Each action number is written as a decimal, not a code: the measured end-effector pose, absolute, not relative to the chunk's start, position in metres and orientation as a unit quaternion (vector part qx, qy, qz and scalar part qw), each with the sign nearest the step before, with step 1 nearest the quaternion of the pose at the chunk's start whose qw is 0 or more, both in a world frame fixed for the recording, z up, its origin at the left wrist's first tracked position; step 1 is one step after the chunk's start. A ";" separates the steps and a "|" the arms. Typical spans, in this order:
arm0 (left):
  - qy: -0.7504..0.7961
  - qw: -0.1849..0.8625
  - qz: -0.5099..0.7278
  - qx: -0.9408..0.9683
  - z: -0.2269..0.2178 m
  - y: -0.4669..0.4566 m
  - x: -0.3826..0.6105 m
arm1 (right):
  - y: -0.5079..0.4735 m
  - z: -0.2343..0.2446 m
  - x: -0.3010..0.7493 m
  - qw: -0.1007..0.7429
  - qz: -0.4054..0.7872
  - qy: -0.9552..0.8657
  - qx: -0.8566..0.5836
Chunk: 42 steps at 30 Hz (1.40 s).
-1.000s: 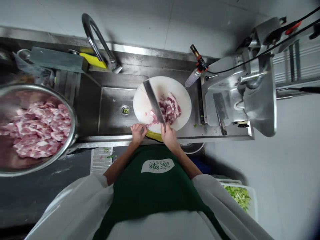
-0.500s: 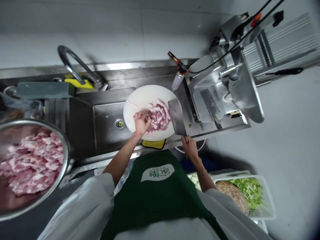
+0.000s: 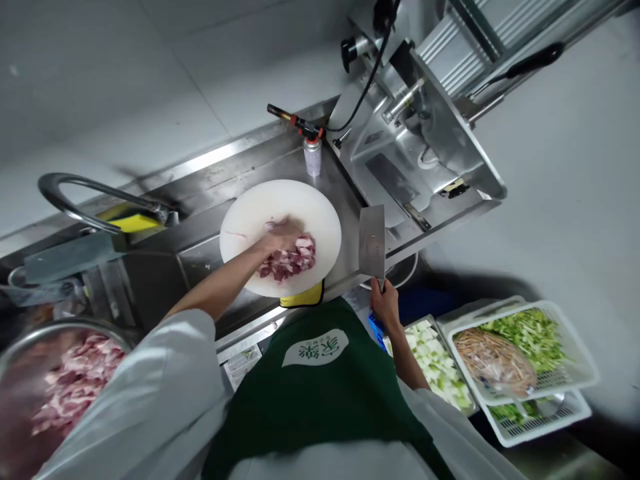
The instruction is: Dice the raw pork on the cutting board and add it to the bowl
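A round white cutting board [image 3: 240, 213] carries a pile of cut raw meat [image 3: 295, 261], pink with pale fat. My left hand [image 3: 284, 237] is on top of the pile, blurred, with its fingers hidden among the pieces. Off the board's right side, my right hand [image 3: 384, 303] grips the handle of a cleaver [image 3: 373, 240]. Its broad blade is clear of the meat, over the counter's front edge. Beneath the board's near edge lies a yellow cloth [image 3: 303, 296].
A metal slicing machine [image 3: 400, 133] stands at right, with another cleaver [image 3: 393, 179] lying on it. A torch canister [image 3: 313, 157] is behind the board. At left are a faucet [image 3: 100, 193] and a bowl [image 3: 20, 343] of meat; vegetable baskets [image 3: 583, 357] are lower right.
The view has turned. My right hand has carried the cleaver away from the meat and off the board to the right. My left hand has moved from the pile's left edge onto it.
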State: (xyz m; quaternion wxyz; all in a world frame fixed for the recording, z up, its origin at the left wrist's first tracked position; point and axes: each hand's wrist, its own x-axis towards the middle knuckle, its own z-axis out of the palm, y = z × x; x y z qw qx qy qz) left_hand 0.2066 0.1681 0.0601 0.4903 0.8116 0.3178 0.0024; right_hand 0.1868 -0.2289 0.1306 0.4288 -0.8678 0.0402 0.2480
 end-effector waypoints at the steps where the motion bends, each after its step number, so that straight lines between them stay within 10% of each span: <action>1: 0.292 0.476 -0.024 0.829 0.063 0.178 0.198 | -0.227 0.129 0.188 0.427 0.248 0.034 -0.869; 20: 0.363 0.679 0.353 0.531 0.203 0.267 0.060 | -0.074 0.139 0.137 0.075 0.390 -0.455 -0.797; 33: 0.653 0.608 0.325 0.315 0.073 0.117 -0.020 | -0.063 0.156 0.197 0.029 0.291 -0.380 -0.878; 42: 0.614 0.656 0.343 0.274 0.057 0.109 -0.048 | -0.008 0.200 0.150 0.144 0.135 -0.447 -0.872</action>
